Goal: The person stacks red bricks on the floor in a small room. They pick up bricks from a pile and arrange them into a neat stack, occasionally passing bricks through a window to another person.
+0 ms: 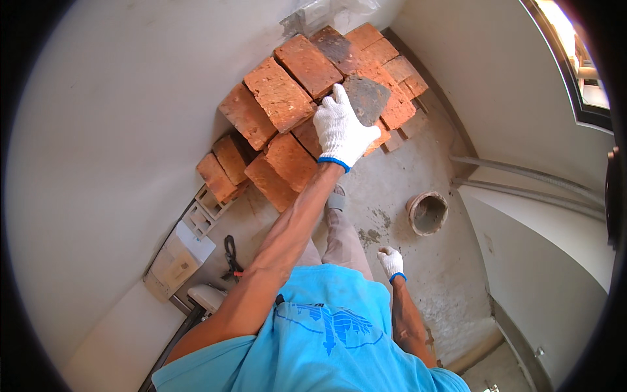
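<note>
My left hand (341, 132), in a white knit glove with a blue cuff, reaches up over a stack of orange-red bricks. Its thumb is stretched out to the right, apart from the fingers, which bend down at the bricks. Beside it, to the right, lies a brick with a dark grey face (367, 99); the hand touches or nearly touches its edge. To the left of the fingers lies a rough orange brick (279, 95). The fingertips are partly hidden. My right hand (390, 261), gloved the same way, hangs low by my side with curled fingers and nothing visible in them.
The bricks lean against the wall (130, 144) on the left. A round mortar-stained bucket (428, 213) stands on the concrete floor (418, 170) to the right. Grey pipes (529, 173) run along the right wall. A white carton (179, 258) and a black strap-like thing (230, 259) lie lower left.
</note>
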The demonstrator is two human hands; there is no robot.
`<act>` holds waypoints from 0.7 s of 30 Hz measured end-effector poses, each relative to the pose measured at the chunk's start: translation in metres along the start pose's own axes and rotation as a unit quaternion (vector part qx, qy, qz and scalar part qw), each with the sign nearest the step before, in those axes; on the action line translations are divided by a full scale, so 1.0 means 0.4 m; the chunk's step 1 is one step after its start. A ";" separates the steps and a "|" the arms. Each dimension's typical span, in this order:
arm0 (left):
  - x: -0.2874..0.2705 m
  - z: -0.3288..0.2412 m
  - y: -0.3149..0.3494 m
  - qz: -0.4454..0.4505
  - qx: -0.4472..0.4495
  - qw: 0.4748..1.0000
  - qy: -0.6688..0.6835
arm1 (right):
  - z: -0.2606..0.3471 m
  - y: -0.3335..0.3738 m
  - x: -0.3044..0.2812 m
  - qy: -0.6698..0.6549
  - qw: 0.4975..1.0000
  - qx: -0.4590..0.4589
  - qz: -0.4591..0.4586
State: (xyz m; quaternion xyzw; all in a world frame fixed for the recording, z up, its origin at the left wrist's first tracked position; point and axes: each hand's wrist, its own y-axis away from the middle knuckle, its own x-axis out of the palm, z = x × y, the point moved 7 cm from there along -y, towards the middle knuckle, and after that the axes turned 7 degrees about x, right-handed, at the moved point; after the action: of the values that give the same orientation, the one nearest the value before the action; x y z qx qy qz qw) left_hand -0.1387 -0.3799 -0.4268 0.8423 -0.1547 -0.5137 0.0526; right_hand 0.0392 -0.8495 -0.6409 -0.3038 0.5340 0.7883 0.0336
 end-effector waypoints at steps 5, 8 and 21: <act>-0.012 0.022 -0.004 -0.039 -0.054 0.998 0.007 | 0.096 -0.019 -0.027 -0.036 0.999 -0.033 -0.010; -0.006 0.030 0.000 -0.040 -0.062 0.997 0.011 | 0.146 -0.039 -0.029 -0.073 0.996 -0.045 0.006; -0.005 -0.009 -0.024 -0.002 0.060 0.992 -0.107 | 0.105 -0.057 -0.021 -0.045 0.997 -0.060 -0.006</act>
State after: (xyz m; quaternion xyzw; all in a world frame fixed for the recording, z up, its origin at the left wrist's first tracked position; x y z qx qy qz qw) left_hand -0.1345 -0.3704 -0.4257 0.7847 -0.1885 -0.5902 -0.0162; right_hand 0.0361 -0.8013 -0.6449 -0.2724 0.4819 0.8316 0.0445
